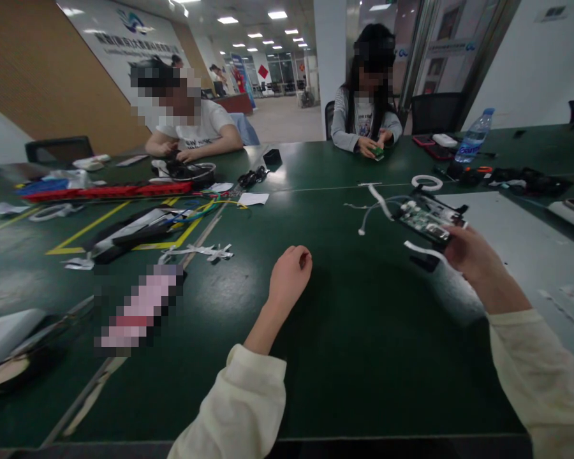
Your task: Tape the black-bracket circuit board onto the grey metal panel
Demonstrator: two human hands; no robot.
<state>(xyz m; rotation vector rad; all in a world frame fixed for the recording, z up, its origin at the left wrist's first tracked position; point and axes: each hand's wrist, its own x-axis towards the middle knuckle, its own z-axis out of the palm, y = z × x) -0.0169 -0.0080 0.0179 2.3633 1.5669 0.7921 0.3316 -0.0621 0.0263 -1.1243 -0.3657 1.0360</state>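
Note:
On the right, my right hand grips the near corner of a circuit board in a dark frame, raised over the table. White flat cables and a thin grey lead with a small white connector trail from the board. Under it, near my fingers, is a dark flat piece, partly hidden. My left hand is at the middle of the green table, its fingers curled into a loose fist with nothing visible in them.
A phone lies left of my left hand, near crumpled white strips. Farther off are a red strip, a black-and-silver pouch, a white ring and a water bottle. Two people sit across, handling small parts.

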